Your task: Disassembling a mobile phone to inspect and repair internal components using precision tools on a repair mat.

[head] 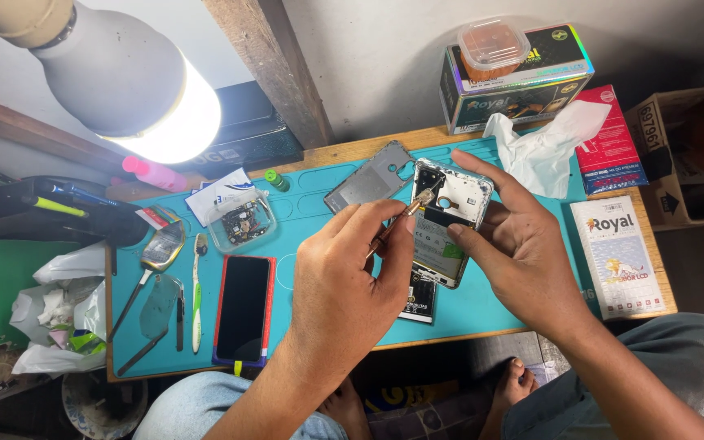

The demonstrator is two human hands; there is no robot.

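Note:
My right hand [523,253] holds an opened phone [450,220] with its back removed, tilted above the teal work mat [319,212]; thumb and fingers clasp its right edge. My left hand [344,285] pinches a thin screwdriver [401,218] whose tip touches the phone's upper part near the camera area. A grey back cover [366,183] lies on the mat just left of the phone. A black battery [422,297] rests on the mat below the phone.
A dark-screened phone in a red case [244,310], a toothbrush [197,285], metal tools [156,261] and a clear dish of small parts [242,222] lie on the left. Boxes [515,81], crumpled tissue [543,138] and a flat package [617,253] sit on the right. A lit bulb [140,90] hangs upper left.

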